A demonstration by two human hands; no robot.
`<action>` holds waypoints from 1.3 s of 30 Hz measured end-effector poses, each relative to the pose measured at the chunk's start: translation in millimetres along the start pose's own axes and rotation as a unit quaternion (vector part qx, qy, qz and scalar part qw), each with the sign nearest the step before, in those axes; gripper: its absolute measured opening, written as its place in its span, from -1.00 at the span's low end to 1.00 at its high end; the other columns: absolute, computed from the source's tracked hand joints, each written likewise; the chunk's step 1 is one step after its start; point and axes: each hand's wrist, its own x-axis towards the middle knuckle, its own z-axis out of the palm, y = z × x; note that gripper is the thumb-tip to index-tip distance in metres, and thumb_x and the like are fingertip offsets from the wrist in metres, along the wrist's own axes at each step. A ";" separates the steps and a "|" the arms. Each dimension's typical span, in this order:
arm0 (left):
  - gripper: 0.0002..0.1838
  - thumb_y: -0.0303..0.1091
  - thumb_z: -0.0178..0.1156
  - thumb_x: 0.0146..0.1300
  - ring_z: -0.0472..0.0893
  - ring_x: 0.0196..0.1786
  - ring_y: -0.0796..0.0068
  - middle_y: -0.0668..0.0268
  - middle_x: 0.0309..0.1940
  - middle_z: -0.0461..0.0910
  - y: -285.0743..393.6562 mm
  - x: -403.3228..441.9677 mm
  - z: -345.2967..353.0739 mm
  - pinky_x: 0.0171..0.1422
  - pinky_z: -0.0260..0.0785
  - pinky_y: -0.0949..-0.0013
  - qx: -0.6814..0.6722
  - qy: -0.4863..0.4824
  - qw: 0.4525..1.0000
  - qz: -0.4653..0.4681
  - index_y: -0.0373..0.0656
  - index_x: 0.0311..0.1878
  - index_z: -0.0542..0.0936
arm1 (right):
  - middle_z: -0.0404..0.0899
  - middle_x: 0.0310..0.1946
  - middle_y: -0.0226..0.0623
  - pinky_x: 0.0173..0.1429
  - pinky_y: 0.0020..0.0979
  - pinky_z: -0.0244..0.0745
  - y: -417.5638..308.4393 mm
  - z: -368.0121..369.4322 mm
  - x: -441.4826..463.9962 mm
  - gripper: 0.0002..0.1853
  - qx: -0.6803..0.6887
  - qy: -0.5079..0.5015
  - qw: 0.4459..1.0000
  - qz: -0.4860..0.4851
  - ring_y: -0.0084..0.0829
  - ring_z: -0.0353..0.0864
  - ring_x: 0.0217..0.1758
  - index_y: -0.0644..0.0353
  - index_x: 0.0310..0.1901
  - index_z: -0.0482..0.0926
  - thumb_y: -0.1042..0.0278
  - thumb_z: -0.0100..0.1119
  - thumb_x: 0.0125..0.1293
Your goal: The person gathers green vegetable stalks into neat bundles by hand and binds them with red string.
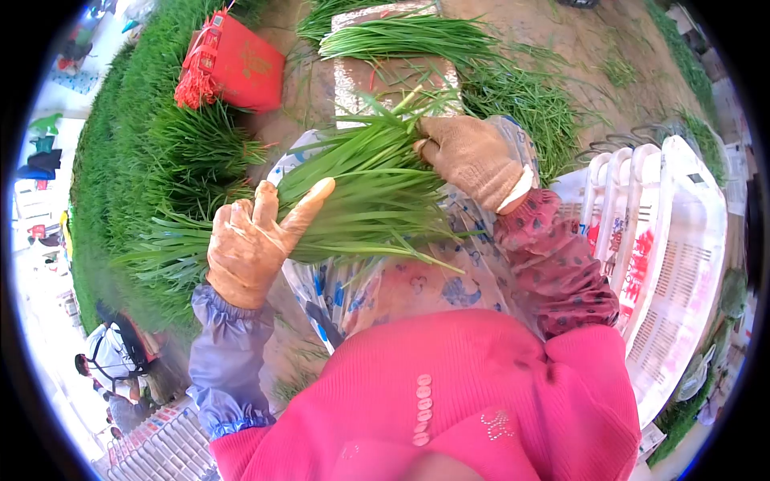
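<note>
My left hand [255,240], in a tan, stained glove, is at the left side of a large bunch of long green leaves [361,200]. Its thumb and one finger stick up, while the leaves pass behind and beside the palm. My right hand [473,156], in a brown glove, has its fingers curled on the upper right end of the same bunch. The bunch lies over my lap, on a clear plastic apron with blue prints [461,280]. Where the leaves meet the right fingertips is partly hidden.
Ahead stands a low patterned board [349,84] with another leaf bundle [409,38] across it. Loose leaves [529,112] lie beside it. A red box [249,68] with red ties sits ahead left, by dense greenery [120,160]. White crates [666,264] stand right. People are at far left.
</note>
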 end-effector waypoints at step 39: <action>-0.26 -0.48 0.23 -0.03 0.52 -0.35 0.35 0.15 -0.08 0.54 -30.5 21.3 -23.6 -0.29 0.40 0.33 -0.109 0.045 0.989 0.091 0.48 0.25 0.48 | 0.51 0.19 -0.08 0.30 -0.33 0.37 -60.5 -46.7 31.6 -0.38 0.285 -0.122 0.888 -0.341 -0.34 0.52 0.19 0.26 0.27 0.41 0.00 0.20 0.31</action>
